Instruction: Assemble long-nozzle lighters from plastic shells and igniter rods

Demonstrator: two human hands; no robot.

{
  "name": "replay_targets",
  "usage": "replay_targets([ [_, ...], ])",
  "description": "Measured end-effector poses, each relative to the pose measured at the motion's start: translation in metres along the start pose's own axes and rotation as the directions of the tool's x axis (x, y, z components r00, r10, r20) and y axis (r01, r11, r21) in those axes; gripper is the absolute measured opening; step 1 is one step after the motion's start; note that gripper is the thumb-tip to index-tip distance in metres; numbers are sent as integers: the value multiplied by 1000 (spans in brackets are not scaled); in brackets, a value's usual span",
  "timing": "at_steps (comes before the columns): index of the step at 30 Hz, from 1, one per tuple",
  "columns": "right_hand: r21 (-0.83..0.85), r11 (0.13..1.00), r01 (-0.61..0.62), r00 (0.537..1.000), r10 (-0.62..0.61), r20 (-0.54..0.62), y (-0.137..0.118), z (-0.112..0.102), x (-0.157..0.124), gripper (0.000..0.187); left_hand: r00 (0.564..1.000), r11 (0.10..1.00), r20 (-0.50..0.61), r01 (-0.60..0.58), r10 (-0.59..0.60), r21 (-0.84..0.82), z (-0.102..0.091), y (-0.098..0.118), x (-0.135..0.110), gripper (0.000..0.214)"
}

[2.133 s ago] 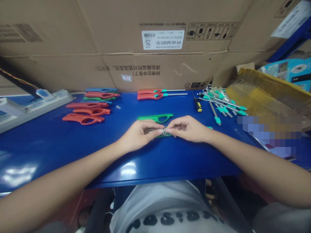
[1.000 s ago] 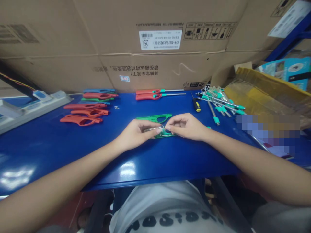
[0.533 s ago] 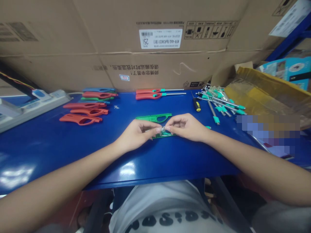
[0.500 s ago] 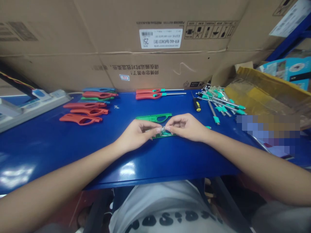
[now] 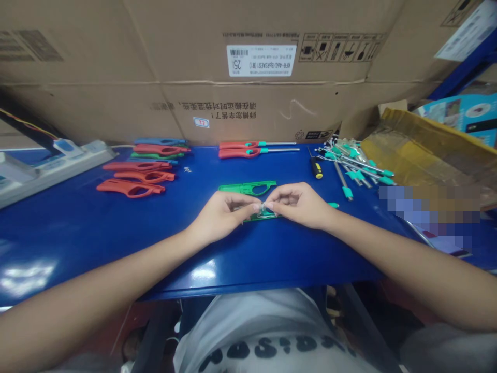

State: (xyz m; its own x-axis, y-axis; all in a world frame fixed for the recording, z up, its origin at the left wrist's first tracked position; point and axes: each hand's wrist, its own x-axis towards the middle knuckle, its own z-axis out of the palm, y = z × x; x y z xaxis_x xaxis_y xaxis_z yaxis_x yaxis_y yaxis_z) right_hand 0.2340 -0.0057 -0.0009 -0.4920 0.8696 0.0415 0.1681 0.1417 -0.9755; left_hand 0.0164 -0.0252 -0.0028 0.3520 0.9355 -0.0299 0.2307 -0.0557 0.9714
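Left hand (image 5: 219,215) and right hand (image 5: 298,205) meet fingertip to fingertip, pinching a small metal part (image 5: 263,207); the fingers hide most of its shape. A green plastic lighter shell (image 5: 246,188) lies flat on the blue workbench (image 5: 248,292) beneath them, partly covered by the hands. The bench's near edge runs well below the wrists. Red lighter shells (image 5: 132,188) sit well left, teal-collared metal rods (image 5: 355,166) far right. Right of the rods, a pixelated patch (image 5: 427,215) hides whatever lies there.

backdrop: stacked cardboard cartons (image 5: 97,57) | right: blue steel rack (image 5: 462,74) | front: glossy blue workbench (image 5: 58,228), light glare
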Motion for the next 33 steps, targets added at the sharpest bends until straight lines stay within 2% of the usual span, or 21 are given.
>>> replay_targets([
  [13, 38, 998, -46, 996, 43, 74, -4, -3, 1, 42, 999, 1000, 15, 30, -30, -1, -5, 5, 1, 36],
  [26, 30, 999, -38, 998, 37, 46, -1, -3, 1, 42, 999, 999, -5, 44, -44, -3, -5, 5, 2, 38],
  [33, 25, 999, -33, 999, 32, 18, -2, 1, 0, 41, 998, 998, -50, 41, -43, -39, 1, 5, 0, 30],
])
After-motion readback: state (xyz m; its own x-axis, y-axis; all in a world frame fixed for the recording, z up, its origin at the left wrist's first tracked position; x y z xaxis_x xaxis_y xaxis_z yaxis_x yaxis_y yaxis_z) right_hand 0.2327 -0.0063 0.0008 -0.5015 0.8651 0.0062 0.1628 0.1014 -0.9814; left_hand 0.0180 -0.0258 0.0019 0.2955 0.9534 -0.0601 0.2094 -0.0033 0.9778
